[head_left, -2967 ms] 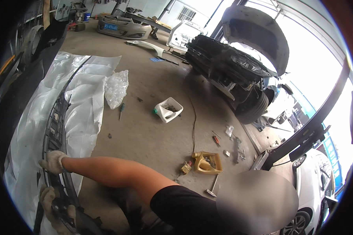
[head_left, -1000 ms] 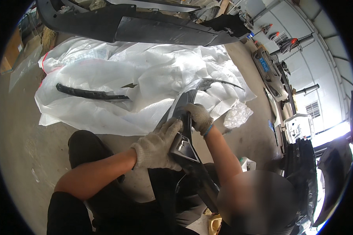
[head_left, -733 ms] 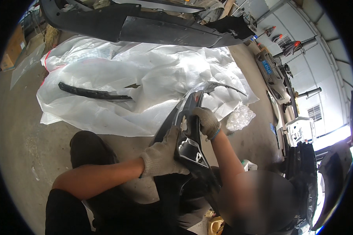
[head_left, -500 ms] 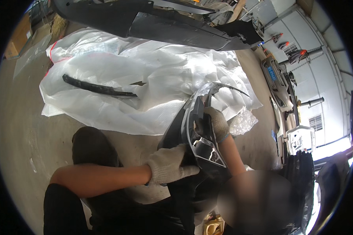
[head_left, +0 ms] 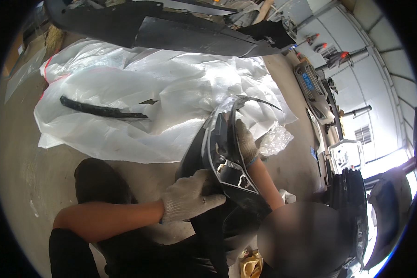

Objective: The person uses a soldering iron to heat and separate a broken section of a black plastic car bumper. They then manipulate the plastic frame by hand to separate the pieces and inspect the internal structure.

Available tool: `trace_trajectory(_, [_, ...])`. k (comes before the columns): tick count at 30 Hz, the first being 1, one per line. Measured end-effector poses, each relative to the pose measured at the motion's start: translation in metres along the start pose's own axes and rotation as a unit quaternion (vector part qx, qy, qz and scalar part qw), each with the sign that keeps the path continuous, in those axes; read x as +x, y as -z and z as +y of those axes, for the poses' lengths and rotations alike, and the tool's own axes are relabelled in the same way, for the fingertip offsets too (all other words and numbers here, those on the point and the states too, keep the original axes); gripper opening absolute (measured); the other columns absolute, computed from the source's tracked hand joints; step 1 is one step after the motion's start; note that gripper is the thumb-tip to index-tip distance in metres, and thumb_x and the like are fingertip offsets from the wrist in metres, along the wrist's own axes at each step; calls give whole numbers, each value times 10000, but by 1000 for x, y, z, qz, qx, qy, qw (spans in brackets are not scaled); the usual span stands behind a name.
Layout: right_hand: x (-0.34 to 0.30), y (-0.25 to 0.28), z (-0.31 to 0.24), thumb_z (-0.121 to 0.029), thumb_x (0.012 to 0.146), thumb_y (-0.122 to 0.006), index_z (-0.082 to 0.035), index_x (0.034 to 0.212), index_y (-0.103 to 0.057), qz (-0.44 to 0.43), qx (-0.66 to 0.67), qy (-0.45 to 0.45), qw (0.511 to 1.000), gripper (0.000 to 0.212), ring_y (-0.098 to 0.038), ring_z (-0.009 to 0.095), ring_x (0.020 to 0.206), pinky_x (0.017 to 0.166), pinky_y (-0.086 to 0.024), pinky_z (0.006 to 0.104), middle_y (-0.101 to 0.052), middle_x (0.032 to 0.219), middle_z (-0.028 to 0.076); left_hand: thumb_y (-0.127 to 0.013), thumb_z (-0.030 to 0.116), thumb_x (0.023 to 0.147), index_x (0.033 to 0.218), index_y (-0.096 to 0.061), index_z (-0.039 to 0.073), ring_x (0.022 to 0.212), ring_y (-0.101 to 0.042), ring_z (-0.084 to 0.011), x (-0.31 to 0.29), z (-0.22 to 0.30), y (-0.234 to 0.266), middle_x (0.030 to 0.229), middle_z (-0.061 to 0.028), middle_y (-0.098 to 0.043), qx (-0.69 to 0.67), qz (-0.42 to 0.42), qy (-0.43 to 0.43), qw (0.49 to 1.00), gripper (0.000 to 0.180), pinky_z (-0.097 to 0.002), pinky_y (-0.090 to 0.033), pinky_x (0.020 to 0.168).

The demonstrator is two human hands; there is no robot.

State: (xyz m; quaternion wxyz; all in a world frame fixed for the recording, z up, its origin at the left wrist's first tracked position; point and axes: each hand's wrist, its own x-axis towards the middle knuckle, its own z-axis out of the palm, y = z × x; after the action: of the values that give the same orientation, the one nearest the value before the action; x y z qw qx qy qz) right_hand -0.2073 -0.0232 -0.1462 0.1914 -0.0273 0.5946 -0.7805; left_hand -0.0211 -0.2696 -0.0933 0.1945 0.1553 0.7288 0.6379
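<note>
A long glossy black plastic car part with a chrome edge stands tilted in front of me, leaning over my lap. My left hand, in a knitted off-white glove, grips its near left side, with the thumb lying toward the chrome edge and the fingers partly hidden behind the part. Farther up, my gloved right hand holds its right edge; some of those fingers are out of sight. On the white plastic sheeting beyond lie a slim black curved strip and a small dark scrap.
A large black bumper-like panel spans the far side of the sheeting. Crumpled clear wrap lies right of the part. A grey car bumper stands along the right wall. A yellowish jug sits near my lap. A blurred patch hides the lower right.
The whole view has shifted, so the sheeting, the part and both hands appear slightly farther left. Both hands keep about the same hold on the part.
</note>
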Motion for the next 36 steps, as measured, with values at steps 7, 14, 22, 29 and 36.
trace_trajectory(7, [11,-1,12,-521,1060,-393,13,1179,-641,97,-257,82,958,601,-632,183,718,619,-517,337,-680,865,115,-746,399,902,1473,-251,-38,1023,-725,-352,8,-5,-2,1105,-190,-743,2,51,-39,998,873,-420,-562,906])
trace_trajectory(14, [-15,-36,-27,-138,1012,-473,-29,1415,-472,112,-425,-36,897,418,-681,397,1047,906,-546,432,-675,1148,266,-738,231,925,1475,-249,-33,1030,-732,-278,9,2,-5,1091,-190,-746,-44,26,-44,998,782,-361,-551,917])
trace_trajectory(22, [-4,-15,2,-640,997,-412,38,816,-648,164,-339,69,924,740,-597,213,484,458,-477,351,-607,614,118,-727,181,895,1469,-323,-37,1027,-675,-250,2,38,0,1211,-184,-652,-29,17,44,998,735,-382,-511,936])
trace_trajectory(29, [-7,-29,-14,-587,989,-450,90,896,-638,155,-252,-35,955,709,-620,245,503,482,-510,378,-613,671,141,-733,198,913,1471,-336,-41,1164,-616,-256,6,31,4,1240,-178,-634,-14,8,7,1000,725,-384,-473,1007])
trace_trajectory(36, [-13,-33,-19,-471,931,-608,89,1048,-634,142,-321,-21,936,572,-669,260,685,610,-533,385,-648,765,186,-751,254,906,1519,-314,-23,1142,-617,-263,6,5,1,1255,-168,-627,-9,25,-13,1000,802,-377,-473,1009])
